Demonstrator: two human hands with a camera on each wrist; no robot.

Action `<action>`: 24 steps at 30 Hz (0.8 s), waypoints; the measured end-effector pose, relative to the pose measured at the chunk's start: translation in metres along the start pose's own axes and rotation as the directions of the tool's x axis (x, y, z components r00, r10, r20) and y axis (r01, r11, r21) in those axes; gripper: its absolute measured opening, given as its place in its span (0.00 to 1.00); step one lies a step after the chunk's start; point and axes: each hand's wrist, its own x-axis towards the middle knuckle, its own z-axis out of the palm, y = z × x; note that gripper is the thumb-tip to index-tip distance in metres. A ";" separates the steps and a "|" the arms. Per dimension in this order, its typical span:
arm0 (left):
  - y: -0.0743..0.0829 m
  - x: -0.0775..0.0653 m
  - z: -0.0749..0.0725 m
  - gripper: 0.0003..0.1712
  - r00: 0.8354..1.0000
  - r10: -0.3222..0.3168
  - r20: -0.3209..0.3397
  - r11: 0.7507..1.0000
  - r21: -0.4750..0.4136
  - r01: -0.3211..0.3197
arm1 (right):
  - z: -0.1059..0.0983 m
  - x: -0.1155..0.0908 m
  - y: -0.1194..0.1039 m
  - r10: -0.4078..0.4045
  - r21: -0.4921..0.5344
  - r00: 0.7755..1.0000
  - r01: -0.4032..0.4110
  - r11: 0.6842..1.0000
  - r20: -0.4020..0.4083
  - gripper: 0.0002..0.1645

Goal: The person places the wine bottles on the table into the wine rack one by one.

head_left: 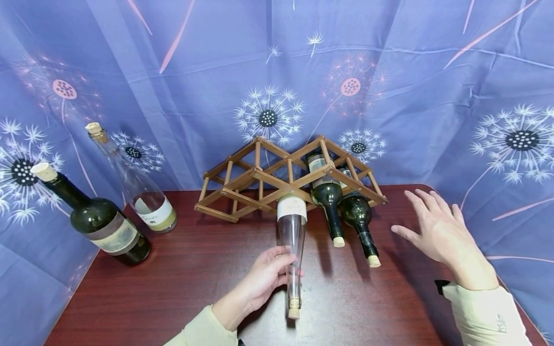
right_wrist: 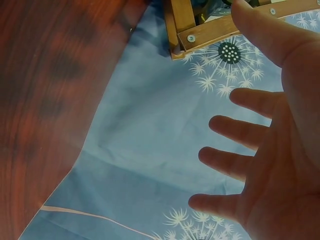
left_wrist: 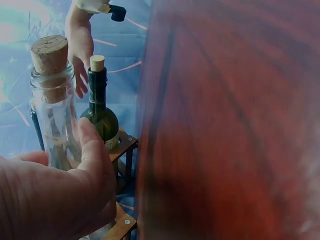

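Observation:
A clear glass bottle with a cork lies with its labelled base in the wooden wine rack and its neck pointing toward me. My left hand grips its neck, thumb on top; the left wrist view shows the cork just past the fingers. To the right, two dark green bottles sit in the rack, corked necks outward. Beyond the rack's right end my right hand hovers with fingers spread, holding nothing; its palm shows in the right wrist view.
At the table's left stand a corked dark green bottle and, behind it, a corked clear bottle. A blue dandelion-print cloth hangs behind and at both sides of the reddish-brown table.

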 end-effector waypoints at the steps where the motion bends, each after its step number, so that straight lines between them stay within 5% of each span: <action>1: 0.000 0.001 0.000 0.31 1.000 0.004 0.002 1.000 -0.001 -0.004 | 0.000 0.000 0.000 0.000 0.000 1.000 0.000 1.000 0.002 0.58; 24: 0.006 0.019 -0.004 0.33 0.999 0.037 0.001 0.999 -0.015 -0.037 | 0.006 0.000 0.003 -0.003 -0.007 1.000 0.003 1.000 0.008 0.59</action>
